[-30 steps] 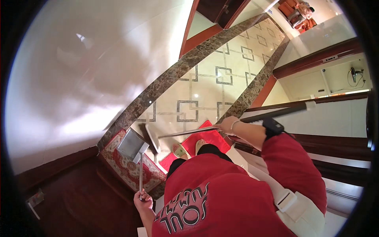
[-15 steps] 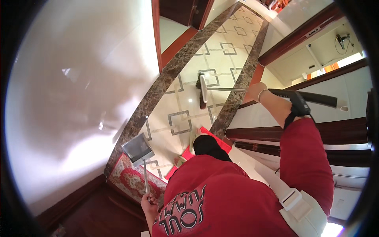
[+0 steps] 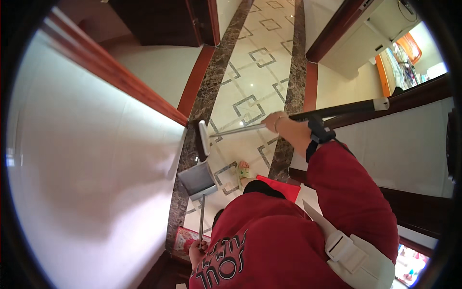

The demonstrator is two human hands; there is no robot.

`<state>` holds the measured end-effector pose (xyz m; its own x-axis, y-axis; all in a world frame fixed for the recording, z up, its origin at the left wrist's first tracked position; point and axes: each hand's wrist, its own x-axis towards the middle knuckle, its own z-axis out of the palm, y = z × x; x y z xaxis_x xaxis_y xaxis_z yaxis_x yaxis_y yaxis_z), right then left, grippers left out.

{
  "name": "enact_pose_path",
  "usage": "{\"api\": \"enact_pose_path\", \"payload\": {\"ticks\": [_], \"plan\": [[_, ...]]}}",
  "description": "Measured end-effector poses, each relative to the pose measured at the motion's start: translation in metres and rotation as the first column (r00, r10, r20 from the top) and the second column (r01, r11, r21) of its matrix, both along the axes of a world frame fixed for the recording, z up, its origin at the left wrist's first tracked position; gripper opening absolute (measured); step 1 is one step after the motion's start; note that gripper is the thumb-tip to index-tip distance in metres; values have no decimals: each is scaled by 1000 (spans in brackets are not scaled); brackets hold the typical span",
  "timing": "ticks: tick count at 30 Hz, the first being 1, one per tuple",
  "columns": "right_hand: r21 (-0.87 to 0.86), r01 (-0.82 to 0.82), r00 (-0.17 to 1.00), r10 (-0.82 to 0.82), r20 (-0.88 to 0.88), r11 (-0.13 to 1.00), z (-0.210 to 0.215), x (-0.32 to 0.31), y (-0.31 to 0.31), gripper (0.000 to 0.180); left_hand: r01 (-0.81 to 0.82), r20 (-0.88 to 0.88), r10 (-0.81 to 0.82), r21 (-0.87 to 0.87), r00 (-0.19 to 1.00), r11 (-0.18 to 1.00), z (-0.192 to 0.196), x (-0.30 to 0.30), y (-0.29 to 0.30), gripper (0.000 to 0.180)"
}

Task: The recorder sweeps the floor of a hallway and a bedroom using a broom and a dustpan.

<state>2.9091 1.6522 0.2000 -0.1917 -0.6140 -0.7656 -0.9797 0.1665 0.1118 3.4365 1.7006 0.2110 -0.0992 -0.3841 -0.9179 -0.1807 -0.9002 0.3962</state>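
My right hand (image 3: 275,121) is closed around the handle of a broom (image 3: 236,130), whose pole runs across the corridor. The broom's head (image 3: 204,137), white on top with dark bristles, lies on the dark marble border at the left wall. My left hand (image 3: 198,251) grips the thin metal handle of a grey dustpan (image 3: 198,178). That dustpan is just nearer to me than the broom head, a small gap apart from it, over the border and patterned tiles. A tiny pale speck (image 3: 197,159) shows between the two.
A white wall (image 3: 106,159) with a dark red door frame (image 3: 120,67) bounds the left side. On the right, a doorway (image 3: 312,82) leads to a room. My sandalled foot (image 3: 244,174) is on the tiles, beside a red mat (image 3: 284,188). A patterned rug (image 3: 185,239) lies near my left hand.
I have moved forward along the corridor. The broom head has swung left to the wall border, close to the dustpan. Both tools stay in my hands.
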Motion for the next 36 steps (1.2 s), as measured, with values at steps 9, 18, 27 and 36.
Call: {"api": "enact_pose_path", "payload": {"ticks": [9,18,27,36], "plan": [[-71,411,876,-415,-247,909,28,-78,62,29,604,52,-610,-227,791,764,-26,-74,-112,6],[-245,966,137,-963,232,78,-28,189,262,32,317,-100,-305,129,947,940,-29,-188,-234,6],[-205,946,-226,-964,140,-251,-57,377,314,40,492,-91,-484,103,870,865,-23,-267,-290,6],[14,997,75,-997,11,75,-112,181,270,28,452,-121,-438,131,891,882,-15,-338,-321,5]]}}
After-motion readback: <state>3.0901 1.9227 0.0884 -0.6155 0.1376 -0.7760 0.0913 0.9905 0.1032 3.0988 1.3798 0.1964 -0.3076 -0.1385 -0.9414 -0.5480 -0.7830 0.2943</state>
